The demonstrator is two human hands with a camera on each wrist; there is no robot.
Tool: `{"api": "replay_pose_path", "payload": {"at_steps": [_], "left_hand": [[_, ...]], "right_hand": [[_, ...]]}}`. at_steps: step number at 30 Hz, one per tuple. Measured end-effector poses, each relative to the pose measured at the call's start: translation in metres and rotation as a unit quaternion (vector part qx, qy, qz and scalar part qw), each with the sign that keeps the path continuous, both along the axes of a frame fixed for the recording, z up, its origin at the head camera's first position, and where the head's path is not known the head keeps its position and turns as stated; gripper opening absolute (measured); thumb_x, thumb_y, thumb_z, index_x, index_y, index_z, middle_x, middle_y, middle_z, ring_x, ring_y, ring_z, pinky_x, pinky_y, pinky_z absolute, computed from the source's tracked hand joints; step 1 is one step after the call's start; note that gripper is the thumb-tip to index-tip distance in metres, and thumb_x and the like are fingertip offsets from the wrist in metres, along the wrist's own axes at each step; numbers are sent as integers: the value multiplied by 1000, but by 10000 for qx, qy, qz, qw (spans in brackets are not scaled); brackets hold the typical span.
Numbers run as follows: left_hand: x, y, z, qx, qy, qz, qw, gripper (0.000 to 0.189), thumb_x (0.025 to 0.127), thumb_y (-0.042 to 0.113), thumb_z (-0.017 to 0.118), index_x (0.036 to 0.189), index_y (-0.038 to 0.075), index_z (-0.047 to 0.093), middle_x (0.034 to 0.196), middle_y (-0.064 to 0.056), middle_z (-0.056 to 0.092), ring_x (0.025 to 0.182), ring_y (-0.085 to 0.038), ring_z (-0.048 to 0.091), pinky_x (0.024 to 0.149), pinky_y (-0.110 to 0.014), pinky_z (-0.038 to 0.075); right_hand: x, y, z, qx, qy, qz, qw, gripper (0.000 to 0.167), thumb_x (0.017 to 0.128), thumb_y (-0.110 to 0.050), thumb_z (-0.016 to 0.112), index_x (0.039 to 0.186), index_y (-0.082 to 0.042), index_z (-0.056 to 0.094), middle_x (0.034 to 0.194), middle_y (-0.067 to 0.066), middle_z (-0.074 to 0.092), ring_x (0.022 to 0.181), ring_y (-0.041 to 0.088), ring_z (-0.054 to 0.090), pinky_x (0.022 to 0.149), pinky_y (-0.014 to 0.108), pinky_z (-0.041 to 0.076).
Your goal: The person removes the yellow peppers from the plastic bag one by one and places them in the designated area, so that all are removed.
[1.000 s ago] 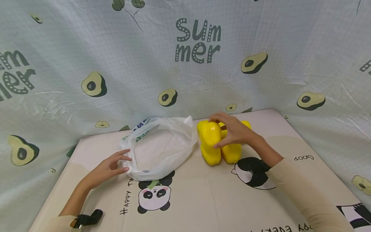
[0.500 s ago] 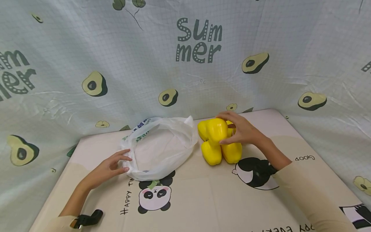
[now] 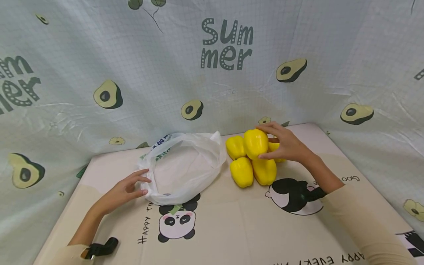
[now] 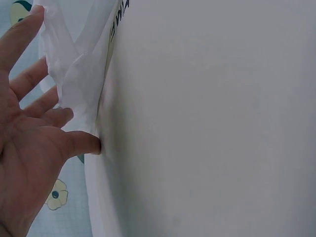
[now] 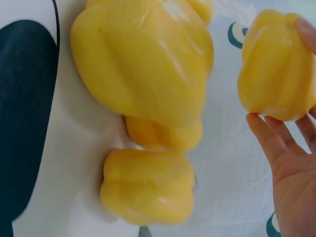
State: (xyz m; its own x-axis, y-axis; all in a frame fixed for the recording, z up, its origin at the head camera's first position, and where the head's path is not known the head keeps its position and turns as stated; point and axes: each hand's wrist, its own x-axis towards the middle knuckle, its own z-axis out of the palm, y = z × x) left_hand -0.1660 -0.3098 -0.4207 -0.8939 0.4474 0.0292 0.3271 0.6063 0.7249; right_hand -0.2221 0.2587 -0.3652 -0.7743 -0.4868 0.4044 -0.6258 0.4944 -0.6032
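Note:
My right hand [image 3: 285, 142] grips a yellow bell pepper [image 3: 256, 143] between thumb and fingers, raised above several other yellow bell peppers. One bell pepper [image 3: 241, 173] sits front left of the cluster, another bell pepper [image 3: 265, 172] beside it, and a third [image 3: 235, 147] behind. Part of one more shows behind the right hand. In the right wrist view the held bell pepper [image 5: 277, 64] is apart from those on the table. My left hand [image 3: 124, 191], fingers spread, touches the left side of a white plastic bag [image 3: 212, 162], whose wide mouth gapes upward.
The table has a pale printed cover [image 3: 225, 228] with pandas and lettering. Behind it hangs a patterned curtain [image 3: 152, 73] with avocados, close to the back edge. The bag stands just left of the peppers. A black strap [image 3: 102, 248] is on the left wrist.
My right hand has lifted the bell pepper and moved it right and slightly back, uncovering the peppers at the left of the cluster. The left hand and the bag have stayed in place.

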Motion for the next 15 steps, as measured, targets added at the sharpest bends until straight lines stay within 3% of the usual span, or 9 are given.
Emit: {"api": "replay_pose_path", "payload": {"at_steps": [15], "left_hand": [[0,1,0,-39,28,10,10000,33,96,22,71,127,13,65,161,-21,32,147,-53,22,110,-77,26]], "right_hand": [[3,25,18,74,192,-210,9996,86,76,-13,91,150,-8,48,149,13,46,131,34,51,99,55,52]]}}
